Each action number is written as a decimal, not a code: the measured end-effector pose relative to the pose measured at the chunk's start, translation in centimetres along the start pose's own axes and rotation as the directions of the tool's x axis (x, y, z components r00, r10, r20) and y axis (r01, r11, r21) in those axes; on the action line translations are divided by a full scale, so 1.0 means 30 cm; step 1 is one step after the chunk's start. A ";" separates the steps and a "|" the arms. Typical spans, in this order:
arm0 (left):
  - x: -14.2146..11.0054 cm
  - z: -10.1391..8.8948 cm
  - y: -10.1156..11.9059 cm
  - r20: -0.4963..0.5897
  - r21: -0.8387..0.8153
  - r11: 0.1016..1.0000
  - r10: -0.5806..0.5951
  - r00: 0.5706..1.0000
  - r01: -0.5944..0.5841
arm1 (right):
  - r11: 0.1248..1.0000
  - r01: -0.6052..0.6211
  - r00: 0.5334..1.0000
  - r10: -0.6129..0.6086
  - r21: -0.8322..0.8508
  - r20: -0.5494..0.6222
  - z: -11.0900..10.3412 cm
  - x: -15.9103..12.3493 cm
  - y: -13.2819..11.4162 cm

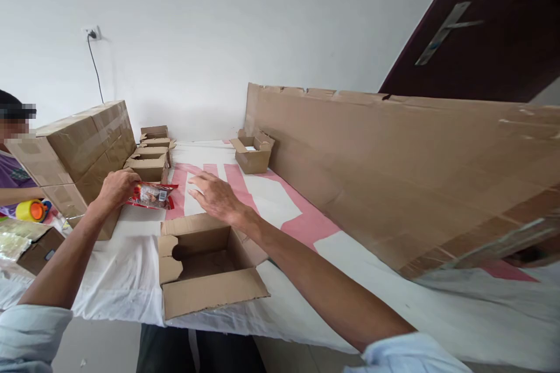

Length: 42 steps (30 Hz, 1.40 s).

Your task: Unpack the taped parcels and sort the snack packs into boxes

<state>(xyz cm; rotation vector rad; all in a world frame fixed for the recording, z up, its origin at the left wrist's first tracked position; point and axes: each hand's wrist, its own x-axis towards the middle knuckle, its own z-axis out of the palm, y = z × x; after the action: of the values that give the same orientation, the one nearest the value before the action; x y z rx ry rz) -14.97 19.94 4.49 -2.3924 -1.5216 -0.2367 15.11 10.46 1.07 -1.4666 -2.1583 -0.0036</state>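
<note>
My left hand (117,187) is closed on the end of a red and clear snack packet (153,195), held just above the white and pink table cover (280,204). To the right of the packet, my right hand (216,195) hovers with its fingers stretched out and apart, holding nothing. An open small cardboard box (205,268) stands right below both hands near the table's front edge, its flaps folded out and its inside bare.
Several small open boxes (151,157) stand in a row at the back left beside large taped cartons (83,151). Another small box (252,154) sits by a long cardboard sheet (415,180) along the right. A person in purple (13,178) is at the far left, near a yellow tape dispenser (32,210).
</note>
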 end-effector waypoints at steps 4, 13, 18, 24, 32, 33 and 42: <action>-0.016 0.151 -0.142 0.002 -0.068 0.993 -0.097 0.995 0.097 | 0.995 0.011 0.999 -0.014 0.100 0.035 0.016 -0.139 0.119; 0.032 0.469 -0.243 -0.008 -0.194 0.954 -0.234 0.972 0.228 | 0.921 -0.057 0.960 0.156 0.385 -0.231 0.008 -0.429 0.210; 0.081 0.508 -0.237 -0.009 -0.209 0.951 -0.234 0.972 0.227 | 0.874 -0.160 0.916 0.304 0.459 -0.260 0.018 -0.510 0.262; 0.065 0.475 -0.211 0.000 -0.155 0.954 -0.258 0.966 0.255 | 0.797 -0.249 0.895 0.407 0.550 -0.184 0.054 -0.542 0.294; 0.035 0.393 -0.174 0.077 -0.100 0.967 -0.227 0.971 0.234 | 0.680 -0.303 0.868 0.486 0.668 -0.100 0.076 -0.541 0.280; 0.031 0.387 -0.170 0.099 -0.096 0.968 -0.221 0.970 0.231 | 0.672 -0.308 0.868 0.488 0.673 -0.090 0.076 -0.541 0.276; 0.024 0.384 -0.158 0.178 -0.096 0.966 -0.220 0.959 0.240 | 0.656 -0.326 0.862 0.501 0.681 -0.070 0.075 -0.538 0.263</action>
<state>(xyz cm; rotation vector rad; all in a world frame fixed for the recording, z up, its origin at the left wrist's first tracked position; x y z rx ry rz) -19.17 26.26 -5.41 -2.3707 -1.9163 -0.1843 25.41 0.42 -9.90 -1.3881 -1.3429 0.6365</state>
